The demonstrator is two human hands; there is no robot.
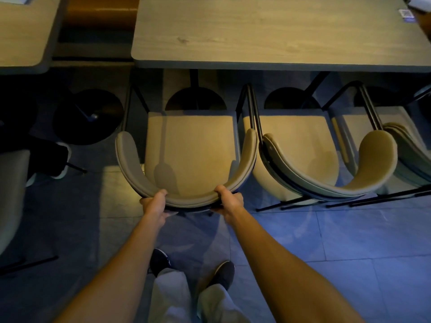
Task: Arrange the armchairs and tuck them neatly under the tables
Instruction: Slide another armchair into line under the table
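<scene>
A tan armchair (190,148) with a curved backrest stands in front of a long wooden table (268,36), its seat front close to the table's near edge. My left hand (155,202) grips the left part of the backrest's rear curve. My right hand (229,200) grips the right part of the same curve. A second tan armchair (300,150) stands right beside it, touching or nearly touching, angled slightly. A third armchair (410,145) shows partly at the right edge.
Another wooden table (21,31) is at the upper left with a round black base (88,116) on the floor below. A grey chair (11,194) stands at the left edge beside someone's shoe (63,159). Tiled floor (349,241) lies behind the chairs; my feet are below.
</scene>
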